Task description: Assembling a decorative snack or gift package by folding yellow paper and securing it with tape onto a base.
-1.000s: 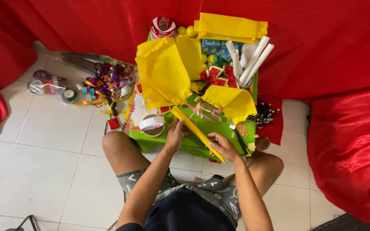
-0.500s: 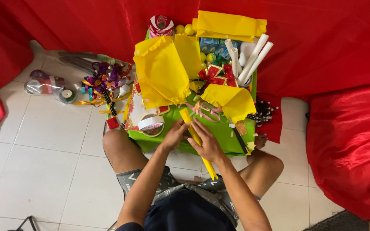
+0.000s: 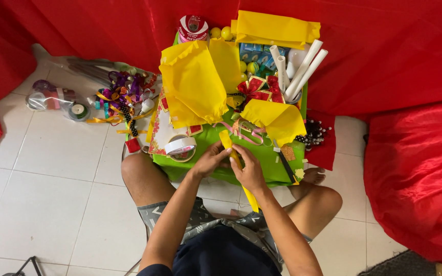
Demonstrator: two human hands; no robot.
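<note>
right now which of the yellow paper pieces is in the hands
The narrow yellow strip, pinched between both hands at the green board's near edge. The big yellow sheets lie untouched further back.

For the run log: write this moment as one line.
left hand: holds yellow strip | right hand: holds it too | green board beneath

Ribbons [image 3: 124, 99] on tiled floor [image 3: 42, 204]
</note>
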